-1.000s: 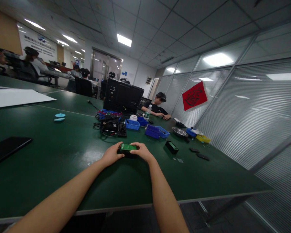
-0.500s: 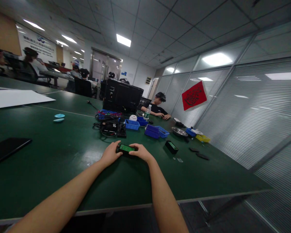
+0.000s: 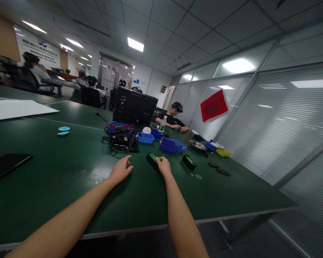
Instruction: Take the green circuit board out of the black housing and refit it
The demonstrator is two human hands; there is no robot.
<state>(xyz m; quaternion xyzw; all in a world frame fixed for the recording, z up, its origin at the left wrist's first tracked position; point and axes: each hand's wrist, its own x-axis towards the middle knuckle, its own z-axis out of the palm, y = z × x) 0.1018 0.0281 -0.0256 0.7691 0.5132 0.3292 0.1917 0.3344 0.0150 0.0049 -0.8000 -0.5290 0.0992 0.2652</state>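
While a co-worker [image 3: 174, 120] sits at the far end of the green table [image 3: 56, 179], the person's right hand [image 3: 163, 165] lays its fingertips on a small black case with a green board [image 3: 151, 157]; whether it grips the case cannot be told. The case lies on the tabletop at 11 o'clock of that hand. The left hand [image 3: 121, 170] rests open, palm down, at the case's 8 o'clock. A second black case [image 3: 189, 162] sits at 3 o'clock and blue bins [image 3: 172, 145] at 1 o'clock.
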